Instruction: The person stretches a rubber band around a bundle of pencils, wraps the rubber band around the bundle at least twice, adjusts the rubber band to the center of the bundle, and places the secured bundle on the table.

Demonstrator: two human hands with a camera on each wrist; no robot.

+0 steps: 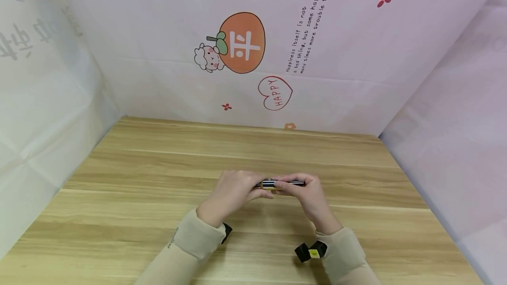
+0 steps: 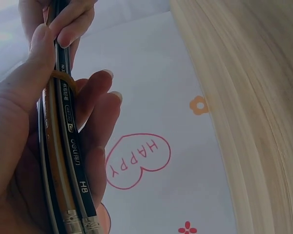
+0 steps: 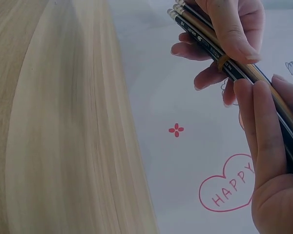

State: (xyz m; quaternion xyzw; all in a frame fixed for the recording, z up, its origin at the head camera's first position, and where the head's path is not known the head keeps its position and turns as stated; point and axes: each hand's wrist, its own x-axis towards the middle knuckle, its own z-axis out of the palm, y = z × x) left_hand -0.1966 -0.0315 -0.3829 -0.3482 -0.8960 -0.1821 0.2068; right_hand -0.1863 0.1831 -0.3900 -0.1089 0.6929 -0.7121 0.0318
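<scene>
Both hands hold one bundle of pencils [image 1: 267,184] lengthwise between them, above the table. Dark striped pencils and a yellow one make up the bundle. A tan rubber band [image 2: 63,77] circles it, seen in the left wrist view. My left hand [image 1: 235,190] grips the end with the metal ferrules, its thumb lying along the pencils close to the band. The right hand [image 1: 306,192] pinches the other part, fingers on one side and thumb on the other. In the right wrist view the pencils [image 3: 198,35] show their eraser ends beyond the left hand [image 3: 234,31]. The far tips are hidden.
The wooden table [image 1: 166,157] lies under the hands. A white printed sheet [image 1: 336,78] stands as a wall behind it, with white side walls at left and right. A small black device [image 1: 310,252] sits at the right cuff.
</scene>
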